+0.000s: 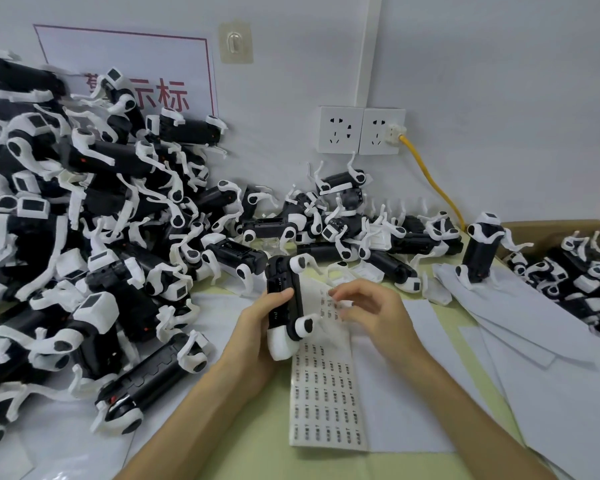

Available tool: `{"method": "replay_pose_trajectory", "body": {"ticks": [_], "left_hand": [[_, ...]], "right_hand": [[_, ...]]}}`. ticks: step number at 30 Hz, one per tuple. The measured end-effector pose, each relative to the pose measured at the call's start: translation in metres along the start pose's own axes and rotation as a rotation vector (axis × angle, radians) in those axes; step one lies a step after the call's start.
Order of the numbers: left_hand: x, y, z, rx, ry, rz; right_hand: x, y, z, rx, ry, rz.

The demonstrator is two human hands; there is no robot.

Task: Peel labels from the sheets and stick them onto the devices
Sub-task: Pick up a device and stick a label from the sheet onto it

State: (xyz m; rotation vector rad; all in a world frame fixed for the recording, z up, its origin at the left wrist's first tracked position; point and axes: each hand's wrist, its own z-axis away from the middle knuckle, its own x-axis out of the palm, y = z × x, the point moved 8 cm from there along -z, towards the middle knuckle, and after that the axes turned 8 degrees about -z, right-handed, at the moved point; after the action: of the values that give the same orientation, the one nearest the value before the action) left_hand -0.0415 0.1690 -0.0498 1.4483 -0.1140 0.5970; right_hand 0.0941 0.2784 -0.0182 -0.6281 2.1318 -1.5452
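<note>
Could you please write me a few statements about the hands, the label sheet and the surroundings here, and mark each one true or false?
1. The left hand grips a black-and-white device. True.
2. The right hand holds a second device. False: its fingertips are at the label sheet, and it holds no device.
3. A yellow cable is plugged into the right-hand wall socket. True.
4. The label sheet hangs on the wall. False: it lies flat on the table in front of the person.
5. The cardboard box at the right is empty. False: it holds more black-and-white devices.
</note>
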Motion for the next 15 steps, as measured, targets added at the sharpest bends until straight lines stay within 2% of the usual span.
{"method": "replay_pose_trajectory", "body": {"ticks": [2,5,7,11,15], "left_hand": [[-0.007,0.002,-0.001,0.008,0.076,0.025],[-0.022,0.013,-0.005,0.113,0.184,-0.017],[-0.022,0.021,-0.007,0.161,0.15,-0.08],[-0.008,0.022,-0.004,0.151,-0.006,-0.154],[0.002,0.019,-0.002,0.172,-0.052,-0.214]], "right_hand": [[-0.002,-0.001,-0.001,0.025,0.004,-0.129],[-0.005,0.004,-0.003,0.094,0.014,-0.218],[-0.007,0.004,-0.004,0.102,0.02,-0.188],[-0.006,-0.003,-0.003,0.068,0.01,-0.146],[-0.003,-0.009,-0.001,0.043,-0.013,-0.098]]}}
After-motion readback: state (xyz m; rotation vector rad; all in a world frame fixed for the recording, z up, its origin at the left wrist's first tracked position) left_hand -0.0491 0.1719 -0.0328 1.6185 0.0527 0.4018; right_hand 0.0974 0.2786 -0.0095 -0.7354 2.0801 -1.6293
